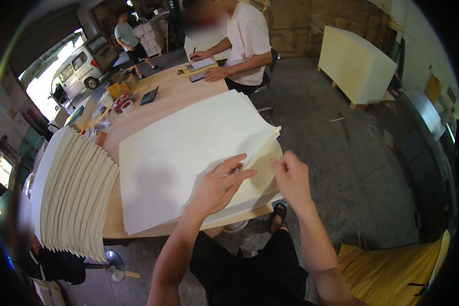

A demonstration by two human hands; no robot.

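L hand [215,189] open, fingers spread over large white rectangular sheets [183,145], contact unclear; R hand [294,181] blurred, fingers curled, just beside sheets' R edge, can't tell if it grips anything; sheets lie in a loose flat pile toward near R corner of light-brown wooden table [176,92]; thick fanned stack of cream-white sheets [76,194] at near L corner; black rectangular calculator [149,95] nr L edge; seated co-worker in pale short-sleeved shirt [247,43] by far R corner, w/ pen in hand.

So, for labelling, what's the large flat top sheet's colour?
The large flat top sheet is white; head view.
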